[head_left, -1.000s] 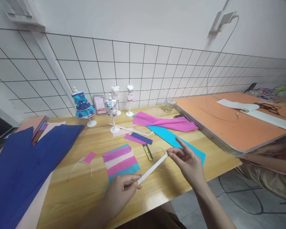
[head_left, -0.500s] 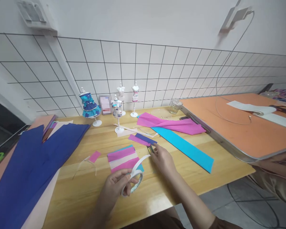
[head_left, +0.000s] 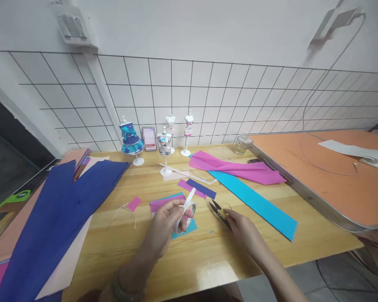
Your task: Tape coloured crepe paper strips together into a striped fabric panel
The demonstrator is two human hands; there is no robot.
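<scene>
My left hand (head_left: 166, 220) is closed around a roll of white tape (head_left: 193, 209), its fingers through the ring. A short loose strip of tape sticks up from it. In my right hand (head_left: 244, 228) are small thread snips (head_left: 219, 213), dark blades pointing away to the left, a little above the table. Beneath my left hand lies a stack of pink and turquoise crepe paper pieces (head_left: 185, 230), partly hidden. Just beyond the tape end are a narrow navy paper strip (head_left: 201, 188) and a pink strip (head_left: 184, 183) partly under it.
Small white dress forms (head_left: 164, 144) stand at the back, one wearing a blue ruffled dress (head_left: 131, 138). Navy crepe paper (head_left: 59, 209) covers the left side. Long pink paper (head_left: 236, 165) and turquoise paper (head_left: 258, 201) lie to the right, near a glass jar (head_left: 242, 144). An orange-topped table (head_left: 302, 167) adjoins.
My right hand has moved right and towards me, bringing the snips with it, away from the strips. The tape end now stands free beside my left fingers. The view has shifted left.
</scene>
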